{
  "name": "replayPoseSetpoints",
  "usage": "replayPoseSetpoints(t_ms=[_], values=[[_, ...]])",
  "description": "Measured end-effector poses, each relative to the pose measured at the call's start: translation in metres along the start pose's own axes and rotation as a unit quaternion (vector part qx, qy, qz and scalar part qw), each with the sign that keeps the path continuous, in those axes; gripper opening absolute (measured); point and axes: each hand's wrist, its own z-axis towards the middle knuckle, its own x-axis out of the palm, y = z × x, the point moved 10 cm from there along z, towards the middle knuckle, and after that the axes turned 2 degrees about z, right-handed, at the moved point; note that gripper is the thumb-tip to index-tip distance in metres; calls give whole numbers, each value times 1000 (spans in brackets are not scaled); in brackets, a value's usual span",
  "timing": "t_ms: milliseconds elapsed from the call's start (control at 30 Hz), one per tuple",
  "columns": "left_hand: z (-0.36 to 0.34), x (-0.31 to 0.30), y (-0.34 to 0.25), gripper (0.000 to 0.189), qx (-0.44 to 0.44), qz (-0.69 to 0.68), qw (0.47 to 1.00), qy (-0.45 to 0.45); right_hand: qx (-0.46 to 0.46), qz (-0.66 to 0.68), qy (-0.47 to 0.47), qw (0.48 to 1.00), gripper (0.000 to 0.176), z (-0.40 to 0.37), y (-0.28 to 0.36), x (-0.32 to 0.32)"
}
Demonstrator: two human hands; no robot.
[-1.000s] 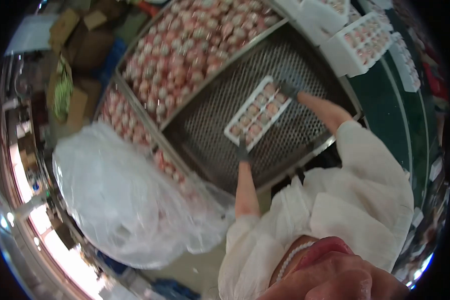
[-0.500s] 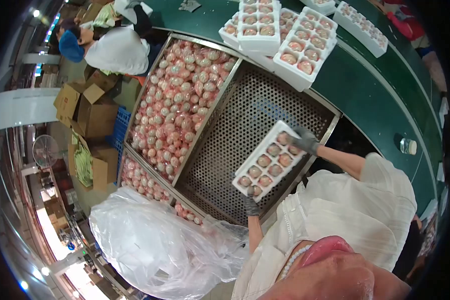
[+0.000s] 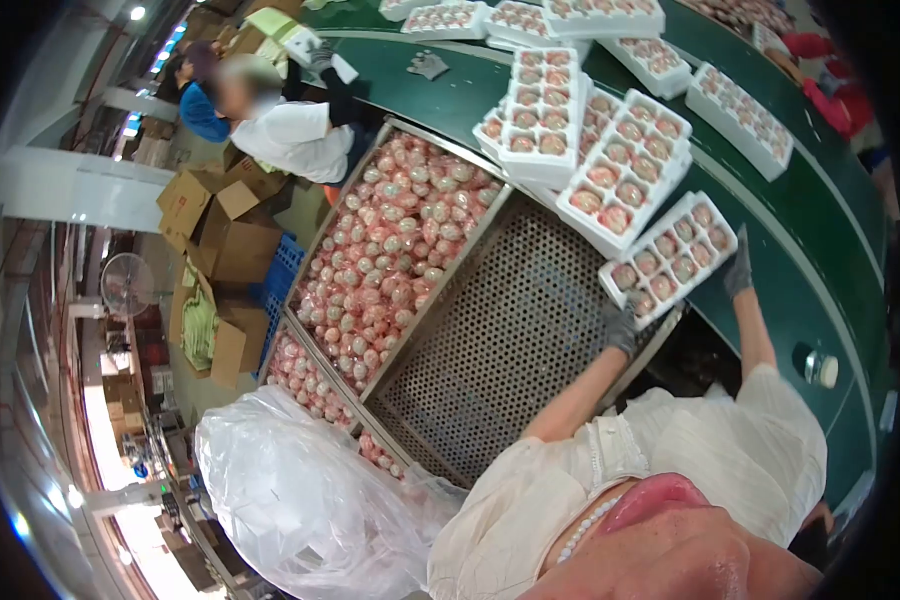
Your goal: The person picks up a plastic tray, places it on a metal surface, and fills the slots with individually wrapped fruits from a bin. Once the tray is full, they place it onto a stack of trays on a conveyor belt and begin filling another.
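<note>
I hold a white foam tray [image 3: 670, 258] filled with several pink peaches by its two short ends. My left hand [image 3: 622, 325], in a grey glove, grips the near end. My right hand [image 3: 739, 268], also gloved, grips the far end. The tray hangs tilted over the edge between the perforated metal table [image 3: 490, 340] and the green conveyor belt [image 3: 800, 250]. It lies just beside a filled tray [image 3: 625, 180] on the belt, and I cannot tell if they touch.
Several filled foam trays [image 3: 545, 105] are stacked on the belt. A metal bin [image 3: 395, 250] left of the perforated table is heaped with netted peaches. A big clear plastic bag [image 3: 300, 490] lies lower left. A co-worker [image 3: 290, 135] and cardboard boxes [image 3: 220, 230] are beyond.
The tray has been lifted off the perforated table and carried right and away from me, to the belt's edge. My view has swung up toward the belt.
</note>
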Motion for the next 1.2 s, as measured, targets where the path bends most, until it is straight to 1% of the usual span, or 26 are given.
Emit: replayPoseSetpoints(t_ms=[33,67,100,133,167,200,233,267,300,333,367,500,533,567,633,700,733,800,833,900,933,1000,1067,1100,1133,1200], values=[[2,-4,1,31,-3,56,998,-29,-87,-56,16,995,45,9,-4,-7],[0,-10,2,33,-11,112,992,-61,-173,-109,30,978,46,19,-16,-18],[1,-15,17,33,-7,110,991,-72,-204,-135,-17,969,47,21,-31,-36],[7,-21,39,37,-18,73,995,-60,-237,-158,-66,956,48,21,-37,-47],[15,-21,50,41,-28,35,998,-45,-233,-155,-61,958,48,22,-39,-34],[4,-3,23,42,-44,-11,999,-8,-188,-116,-124,967,49,10,-40,-18],[10,-2,22,42,-26,26,999,7,-142,-78,-185,969,50,3,-44,-7],[14,-2,24,41,-7,61,998,20,-138,-80,-177,971,50,7,-44,4],[12,-5,18,38,8,96,995,-36,-133,-87,-186,970,51,8,-45,9],[8,0,12,38,14,91,995,-43,-130,-94,-195,967,53,5,-43,15],[11,8,-1,38,19,129,990,-47,-118,-106,-204,966,52,-4,-37,40],[-3,-4,-38,39,23,293,952,-88,-106,-119,-221,962,51,6,-41,53],[4,-12,-36,39,34,284,952,-112,-102,-120,-221,963,51,11,-45,56],[16,-19,-24,39,30,295,947,-121,-99,-124,-223,962,51,14,-49,57],[29,-30,-20,40,28,307,943,-127,-95,-126,-231,960,51,14,-53,55],[48,-18,-23,39,56,380,923,-29,-93,-132,-240,957,50,18,-57,59],[59,-20,-27,39,57,380,923,-31,-93,-131,-238,958,50,23,-59,64],[81,-38,-40,36,88,240,958,-125,-65,-161,-240,955,51,37,-66,83],[94,-41,-41,36,91,240,958,-126,-66,-160,-238,956,51,38,-65,99],[120,-47,-44,34,87,128,981,-117,-52,-230,-277,931,51,35,-64,125],[99,-38,-91,36,-3,240,961,-137,-66,-248,-267,929,56,44,-64,135],[191,-79,-26,38,106,163,966,-170,-41,-304,-301,903,63,79,-79,123],[164,-60,-88,37,78,97,982,-141,-17,-351,-331,876,70,41,-62,178],[169,-64,-97,36,74,158,974,-143,-36,-375,-330,865,74,80,-80,154],[163,-61,-109,38,51,127,982,-127,-40,-390,-344,853,76,80,-82,158],[155,-61,-119,36,1,128,982,-137,-62,-392,-391,830,77,92,-89,148]])
